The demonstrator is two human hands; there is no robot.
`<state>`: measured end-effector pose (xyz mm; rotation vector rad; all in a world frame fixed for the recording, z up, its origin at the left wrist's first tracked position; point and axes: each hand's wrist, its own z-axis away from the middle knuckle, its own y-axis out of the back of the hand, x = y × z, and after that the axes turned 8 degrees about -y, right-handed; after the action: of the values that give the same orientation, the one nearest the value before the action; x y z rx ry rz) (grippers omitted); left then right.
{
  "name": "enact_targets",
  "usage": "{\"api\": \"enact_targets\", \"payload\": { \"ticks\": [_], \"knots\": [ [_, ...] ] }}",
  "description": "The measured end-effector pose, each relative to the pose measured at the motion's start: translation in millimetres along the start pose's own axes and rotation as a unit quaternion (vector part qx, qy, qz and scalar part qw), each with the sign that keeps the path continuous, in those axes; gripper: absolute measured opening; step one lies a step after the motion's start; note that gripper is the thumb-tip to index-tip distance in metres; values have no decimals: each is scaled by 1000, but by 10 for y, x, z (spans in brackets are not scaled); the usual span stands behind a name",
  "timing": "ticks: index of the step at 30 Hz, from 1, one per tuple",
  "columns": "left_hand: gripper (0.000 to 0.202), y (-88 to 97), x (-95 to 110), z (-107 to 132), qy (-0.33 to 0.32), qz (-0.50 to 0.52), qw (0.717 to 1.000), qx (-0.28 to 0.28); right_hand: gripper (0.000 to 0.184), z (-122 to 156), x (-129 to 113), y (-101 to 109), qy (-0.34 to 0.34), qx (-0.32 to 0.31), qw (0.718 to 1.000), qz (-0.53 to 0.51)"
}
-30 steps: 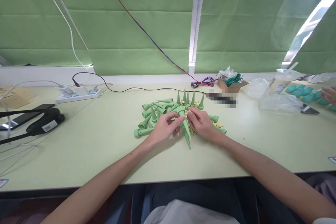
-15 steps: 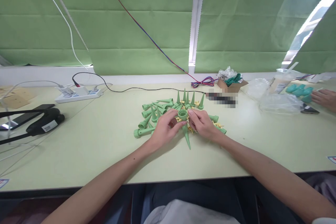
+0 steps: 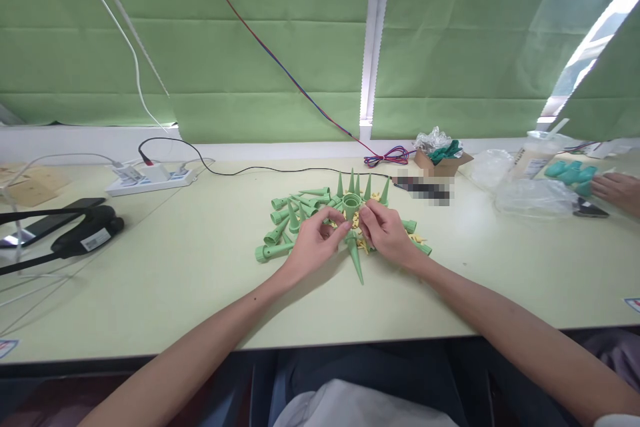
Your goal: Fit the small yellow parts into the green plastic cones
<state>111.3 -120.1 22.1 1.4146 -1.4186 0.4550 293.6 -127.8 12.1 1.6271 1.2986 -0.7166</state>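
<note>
Between my hands is a green plastic watering spike part (image 3: pixel 351 202), its round threaded opening facing up toward me. My left hand (image 3: pixel 320 239) pinches its lower body from the left. My right hand (image 3: pixel 385 230) is closed at its right side, thumb and fingertip pressed together; what they pinch is hidden. A pointed green spike (image 3: pixel 355 260) lies just below my fingers, tip toward me. Around and behind my hands are several more green spikes (image 3: pixel 275 251), some standing upright on their caps, and small yellow plastic pieces (image 3: pixel 417 239).
At the left are a power strip (image 3: pixel 153 180), a phone and a black strapped device (image 3: pixel 87 230). A small cardboard box (image 3: pixel 443 163), plastic bags (image 3: pixel 535 199) and a drink cup (image 3: pixel 533 155) stand back right. Another person's hand (image 3: pixel 617 188) is near teal pieces (image 3: pixel 573 172).
The held green part has moved slightly up and away, and more of its tube shows below the rim. My right fingertips have shifted a little to the right.
</note>
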Motion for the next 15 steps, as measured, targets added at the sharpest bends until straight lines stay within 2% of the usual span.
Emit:
{"api": "enact_targets", "payload": {
  "ticks": [3,8,11,15],
  "knots": [
    [35,4,0,-11,8,27,1000,6,43,-2,7,5,5,-3,1000,-6],
    [64,16,-31,-54,88,144,984,-53,43,-4,-10,9,12,-32,999,19],
    [65,20,-59,-73,115,195,971,-73,44,-3,-25,9,23,-46,998,42],
    [59,22,-47,-74,115,204,969,-76,42,-5,-22,13,27,-54,997,51]
  ]
}}
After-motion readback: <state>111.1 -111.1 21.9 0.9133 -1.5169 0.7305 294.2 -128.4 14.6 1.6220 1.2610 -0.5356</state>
